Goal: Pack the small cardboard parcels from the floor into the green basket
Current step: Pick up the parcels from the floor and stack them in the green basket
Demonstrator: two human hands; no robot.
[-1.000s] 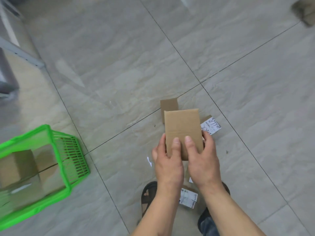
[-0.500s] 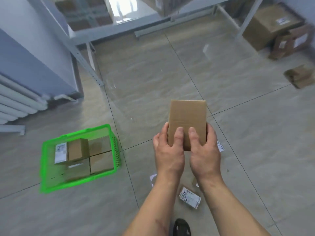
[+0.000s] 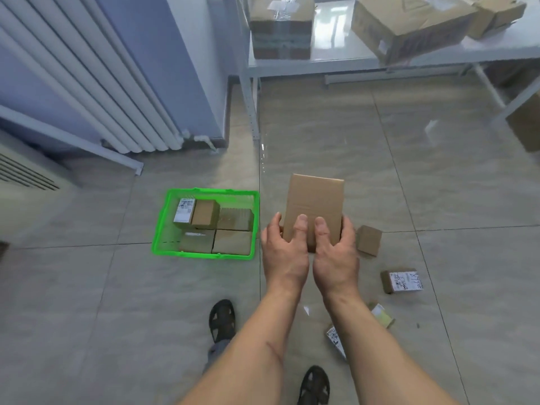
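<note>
Now both hands, left hand [image 3: 285, 252] and right hand [image 3: 336, 252], clasp a flat cardboard parcel [image 3: 314, 206], fingers curled round its lower end; green basket [image 3: 204, 255] sits left of the fingers, partly filled; carrying step; next, swing left and lower it in.

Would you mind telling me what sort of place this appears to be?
Probably a parcel sorting or storage room: large taped cartons sit on a metal shelf, labelled small parcels lie on the tiled floor, and a green basket holds more.
</note>
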